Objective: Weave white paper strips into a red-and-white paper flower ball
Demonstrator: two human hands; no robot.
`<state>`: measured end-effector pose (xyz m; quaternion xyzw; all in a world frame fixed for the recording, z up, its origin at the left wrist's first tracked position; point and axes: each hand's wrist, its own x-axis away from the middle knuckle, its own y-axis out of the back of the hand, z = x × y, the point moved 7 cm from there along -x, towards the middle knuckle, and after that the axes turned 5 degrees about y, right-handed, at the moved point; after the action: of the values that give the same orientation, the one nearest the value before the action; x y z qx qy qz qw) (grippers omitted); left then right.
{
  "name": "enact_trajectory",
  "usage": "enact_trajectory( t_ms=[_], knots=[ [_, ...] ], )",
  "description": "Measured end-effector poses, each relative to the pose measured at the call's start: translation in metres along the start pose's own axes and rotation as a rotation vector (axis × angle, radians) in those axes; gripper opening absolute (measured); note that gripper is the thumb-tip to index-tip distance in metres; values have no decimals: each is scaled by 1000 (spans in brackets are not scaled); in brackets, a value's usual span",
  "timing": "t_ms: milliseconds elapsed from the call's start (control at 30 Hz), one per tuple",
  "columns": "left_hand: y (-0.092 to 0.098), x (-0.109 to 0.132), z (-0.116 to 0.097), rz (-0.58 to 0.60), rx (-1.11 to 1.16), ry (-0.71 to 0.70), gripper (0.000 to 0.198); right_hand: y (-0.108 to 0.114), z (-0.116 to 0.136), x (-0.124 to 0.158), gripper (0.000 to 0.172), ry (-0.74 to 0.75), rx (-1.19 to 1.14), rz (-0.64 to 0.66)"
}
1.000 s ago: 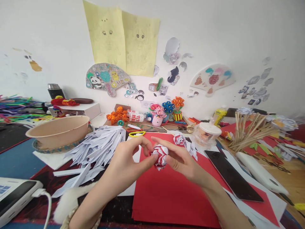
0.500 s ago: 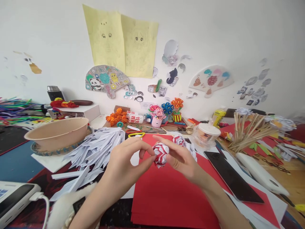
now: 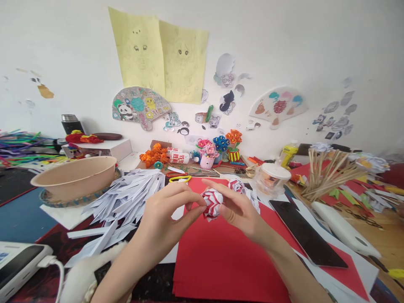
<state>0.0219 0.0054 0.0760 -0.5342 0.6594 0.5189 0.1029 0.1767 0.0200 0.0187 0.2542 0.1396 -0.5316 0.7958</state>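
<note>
A small ball of folded red and white paper point(image 3: 213, 203) is held between my two hands above the red paper sheets point(image 3: 227, 261). My left hand point(image 3: 175, 206) pinches its left side with thumb and index finger. On the other side, my right hand point(image 3: 238, 209) grips it between thumb and fingers. Just behind my right hand, another red and white folded paper piece point(image 3: 236, 185) lies with white folded paper beside it. Folded white paper strips point(image 3: 126, 195) form a loose pile left of my left hand.
A beige basin point(image 3: 75, 176) stands at the left, near a white device with a cable point(image 3: 25, 269). Yellow-handled scissors point(image 3: 179, 178) lie behind the hands. To the right are a black phone point(image 3: 307, 233), a lidded cup point(image 3: 273, 176) and wooden sticks point(image 3: 325, 172).
The fingers of my left hand have closed in a little on the paper ball. My right hand keeps its grip, and the ball stays nearly in place.
</note>
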Motion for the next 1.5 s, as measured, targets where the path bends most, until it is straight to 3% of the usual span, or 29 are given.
enact_trajectory(
  t_ms=[167,633,900,1167,1367,1500],
  knots=[
    [0,4,-1,-25,-51,-74,13,-1,1,0,56,-2,-10,9],
    [-10,4,6,63,-79,52,13,-1,-3,0,54,-3,-12,-1],
    [-18,6,2,40,-284,-41,17,-3,-3,0,55,-13,-41,4],
    [7,3,6,-148,-53,63,13,-2,-6,1,58,-26,-129,16],
    [3,3,5,-47,25,72,12,0,-4,1,55,-18,-131,-8],
    [1,5,1,-41,-9,22,12,0,-2,1,50,8,-162,-15]
  ],
)
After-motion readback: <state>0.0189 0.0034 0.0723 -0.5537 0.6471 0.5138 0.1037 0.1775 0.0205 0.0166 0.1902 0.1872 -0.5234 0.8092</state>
